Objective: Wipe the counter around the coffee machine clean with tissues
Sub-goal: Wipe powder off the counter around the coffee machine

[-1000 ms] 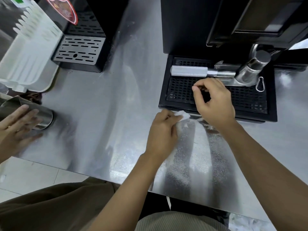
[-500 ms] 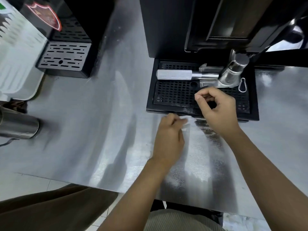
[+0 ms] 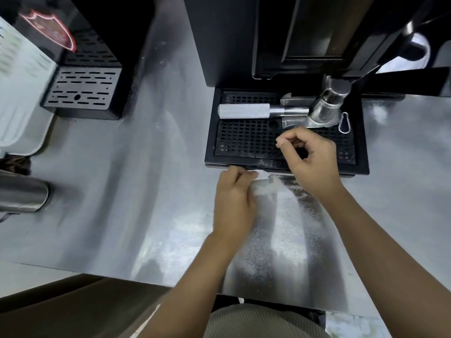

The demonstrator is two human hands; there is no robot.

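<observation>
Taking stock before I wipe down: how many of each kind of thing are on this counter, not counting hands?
Machines: 2 (coffee machine, second machine)
Drip trays: 2 (black drip tray, grey drip tray)
Portafilter: 1
Carabiner: 1
Steel cup: 1
White tray: 1
Tissue: 1
Total: 9
</observation>
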